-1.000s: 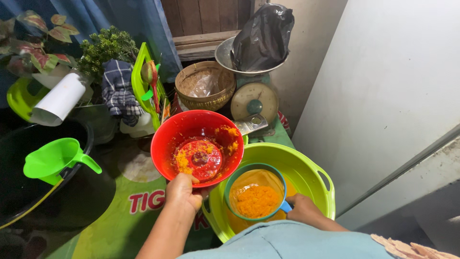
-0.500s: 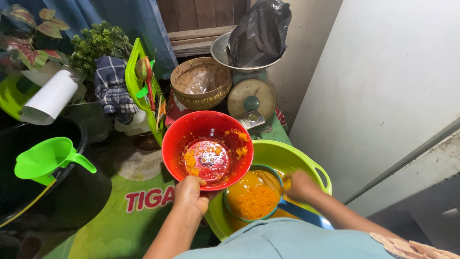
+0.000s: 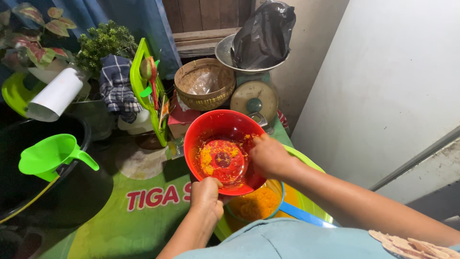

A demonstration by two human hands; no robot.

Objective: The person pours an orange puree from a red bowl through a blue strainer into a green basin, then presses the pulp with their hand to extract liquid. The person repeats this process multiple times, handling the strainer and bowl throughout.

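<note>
Left hand (image 3: 206, 194) grips the near rim of a red plastic bowl (image 3: 223, 151), fingers curled closed over its edge, holding it tilted toward the camera; right hand (image 3: 268, 154) reaches into the bowl from its right side, fingers bent and pressed against the inner wall, where yellow-orange paste clings in smears; whether those fingers pinch any of the paste cannot be told. Below the red bowl, partly hidden by it, sits a blue-rimmed scoop (image 3: 258, 204) with a blue handle, holding a heap of orange pulp; the scoop lies inside a lime-green basin (image 3: 306, 165) at the near right edge of the green printed table cover (image 3: 124, 216). Toward the far edge of the table stand a woven basket (image 3: 203, 84) with a clear bag inside and, just to its right, a mechanical kitchen scale (image 3: 254, 98) carrying a metal pan and a black plastic bag (image 3: 263, 33); a lime-green rack (image 3: 143, 86) stands upright left of the basket, with a checked cloth (image 3: 117, 86) beside it. At the left edge a green dipper (image 3: 50, 156) rests on a large black tub (image 3: 43, 177); a white roll (image 3: 55, 96) lies tilted behind it, near leafy plants (image 3: 103, 43).
</note>
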